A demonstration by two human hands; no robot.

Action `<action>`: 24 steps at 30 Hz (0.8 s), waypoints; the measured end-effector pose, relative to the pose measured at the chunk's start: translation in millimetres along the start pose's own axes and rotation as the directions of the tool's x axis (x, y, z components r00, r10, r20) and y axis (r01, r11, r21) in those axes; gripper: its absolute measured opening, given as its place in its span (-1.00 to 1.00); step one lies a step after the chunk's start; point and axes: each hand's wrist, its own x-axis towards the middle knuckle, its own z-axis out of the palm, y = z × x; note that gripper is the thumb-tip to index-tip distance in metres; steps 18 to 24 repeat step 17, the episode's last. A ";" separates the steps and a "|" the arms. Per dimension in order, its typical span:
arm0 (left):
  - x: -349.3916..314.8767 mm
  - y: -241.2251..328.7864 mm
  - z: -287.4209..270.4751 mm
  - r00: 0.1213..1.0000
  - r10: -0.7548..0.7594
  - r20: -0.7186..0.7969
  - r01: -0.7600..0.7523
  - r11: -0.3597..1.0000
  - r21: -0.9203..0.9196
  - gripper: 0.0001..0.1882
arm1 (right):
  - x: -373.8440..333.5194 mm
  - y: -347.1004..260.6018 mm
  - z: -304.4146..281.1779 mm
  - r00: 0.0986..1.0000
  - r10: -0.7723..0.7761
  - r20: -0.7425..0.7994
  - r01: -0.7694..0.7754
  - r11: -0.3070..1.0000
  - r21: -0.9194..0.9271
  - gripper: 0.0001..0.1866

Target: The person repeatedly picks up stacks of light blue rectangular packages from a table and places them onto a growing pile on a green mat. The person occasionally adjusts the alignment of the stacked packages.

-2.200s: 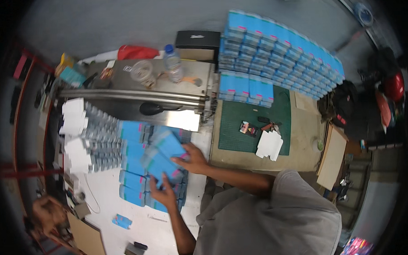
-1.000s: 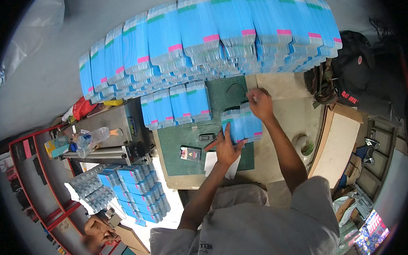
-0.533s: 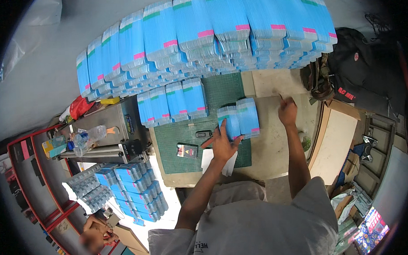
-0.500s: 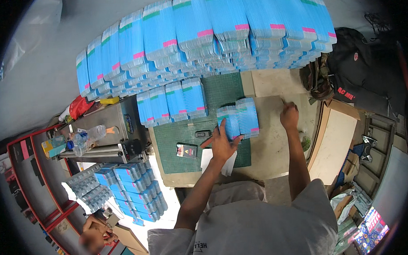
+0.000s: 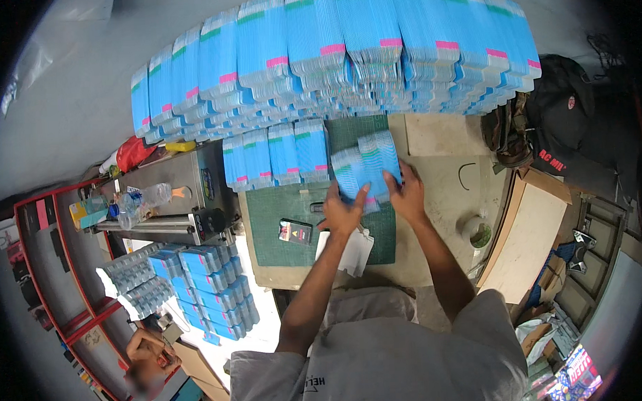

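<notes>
My left hand (image 5: 343, 212) and my right hand (image 5: 408, 197) grip the near sides of a double bundle of blue cards (image 5: 368, 169), one hand on each side. The bundle is tilted and slightly blurred, over the green cutting mat (image 5: 273, 239). Just left of it stands a row of similar blue card bundles (image 5: 280, 154) with green and pink bands. White paper pieces (image 5: 352, 253) lie below my left hand. A small dark card box (image 5: 295, 231) rests farther left, and a dark object (image 5: 316, 207) is partly hidden by my left hand.
A tall wall of stacked blue cards (image 5: 315, 41) spans the far side. On the right are a thin dark curved strip (image 5: 464, 176), a cup with green contents (image 5: 477, 232) and a cardboard box (image 5: 524, 236). More stacks (image 5: 214, 285) stand lower left, near another person (image 5: 148, 358).
My right hand has come in from the right and taken hold of the bundle's right side. The bundle has shifted away from me and tilted. The dark strip now lies alone on the table.
</notes>
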 end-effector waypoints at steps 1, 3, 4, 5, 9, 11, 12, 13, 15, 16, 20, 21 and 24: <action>6.2 5.6 -1.9 0.998 0.066 -0.021 -0.064 0.994 0.089 -0.19 | 16.6 -1.2 1.4 1.000 -0.002 0.012 0.002 1.000 0.015 -0.52; 25.8 17.1 -4.5 0.973 0.225 -0.049 -0.205 0.944 0.260 -0.08 | 43.2 -1.9 4.4 0.996 0.015 0.083 -0.016 1.000 0.017 -0.53; 35.3 21.3 -11.4 0.983 0.157 0.092 -0.181 0.896 0.405 0.07 | 53.7 -0.8 6.3 0.989 0.037 0.141 -0.038 0.999 0.003 -0.54; 39.7 25.9 -16.2 0.966 0.200 0.162 -0.256 0.826 0.502 0.08 | 63.5 0.7 8.4 0.979 0.058 0.195 -0.057 0.998 -0.011 -0.54; 49.7 22.7 -34.1 0.855 0.298 0.425 -0.518 0.535 0.668 0.00 | 53.0 10.4 17.5 0.987 0.069 0.144 -0.057 0.995 -0.085 -0.44; 56.8 9.7 -38.3 0.779 0.387 0.493 -0.626 0.446 0.640 -0.05 | 48.9 16.0 14.8 0.984 0.054 0.172 -0.048 0.998 -0.039 -0.41; 65.4 2.7 -38.8 0.745 0.428 0.512 -0.665 0.417 0.620 -0.06 | 47.8 18.2 14.1 0.980 0.067 0.186 -0.064 0.998 -0.021 -0.39; 72.2 -3.9 -38.3 0.728 0.397 0.559 -0.685 0.390 0.615 -0.06 | 46.9 20.1 15.1 0.979 0.075 0.191 -0.070 0.997 -0.033 -0.38; 81.4 -13.6 -36.6 0.691 0.496 0.526 -0.716 0.365 0.595 -0.05 | 46.5 24.6 16.9 0.977 0.086 0.196 -0.076 0.995 -0.058 -0.35; 86.1 -16.6 -36.1 0.695 0.481 0.534 -0.713 0.362 0.601 -0.04 | 48.0 27.3 19.1 0.982 0.068 0.174 -0.059 0.997 -0.057 -0.34; 88.1 -19.3 -35.9 0.682 0.515 0.519 -0.721 0.354 0.596 -0.04 | 48.6 30.5 23.2 0.987 0.050 0.152 -0.041 0.997 -0.058 -0.33; 88.1 -19.3 -35.9 0.682 0.515 0.519 -0.721 0.354 0.596 -0.04 | 48.6 30.5 23.2 0.987 0.050 0.152 -0.041 0.997 -0.058 -0.33; 88.1 -19.3 -35.9 0.682 0.515 0.519 -0.721 0.354 0.596 -0.04 | 48.6 30.5 23.2 0.987 0.050 0.152 -0.041 0.997 -0.058 -0.33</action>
